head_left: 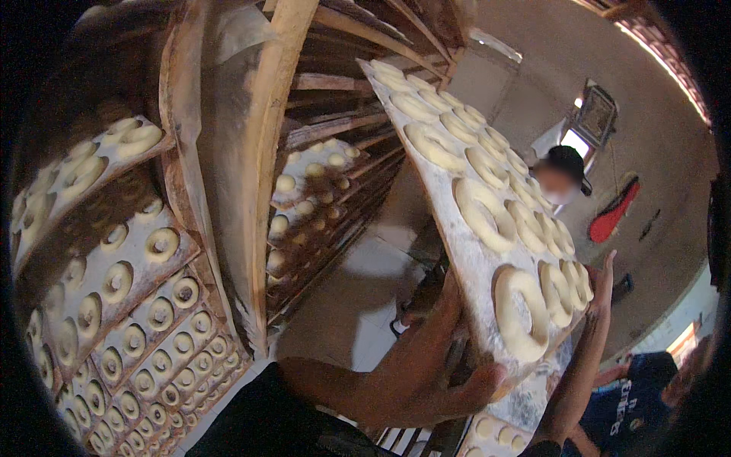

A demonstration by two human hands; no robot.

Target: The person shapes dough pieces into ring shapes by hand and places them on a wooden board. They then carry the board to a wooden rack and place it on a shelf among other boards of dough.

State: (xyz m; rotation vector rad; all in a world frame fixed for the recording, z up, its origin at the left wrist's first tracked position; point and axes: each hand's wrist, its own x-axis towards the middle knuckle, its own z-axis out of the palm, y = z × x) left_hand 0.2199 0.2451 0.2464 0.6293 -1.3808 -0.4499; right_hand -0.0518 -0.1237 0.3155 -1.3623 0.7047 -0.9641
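Note:
A floured wooden board [474, 263] carrying rows of pale raw dough rings [485, 215] is held up in front of me, steeply tilted. My left hand [426, 365] grips its lower left edge, with some fingers hidden beneath the board. At the lower right edge, my right hand [600, 293] holds the board too, one finger pointing upward along the side and the others partly hidden. The board's far end reaches up beside the wooden rack, and the rings stay in place on its floury surface.
A tall wooden rack [276, 99] holds boards with round dough balls [285, 183]. On the left, stacked boards bear more dough rings [117, 282]. Past the board stands a person in a black cap [563, 169]; another in a dark shirt [628, 396] is at lower right. Dough pieces [499, 433] lie below.

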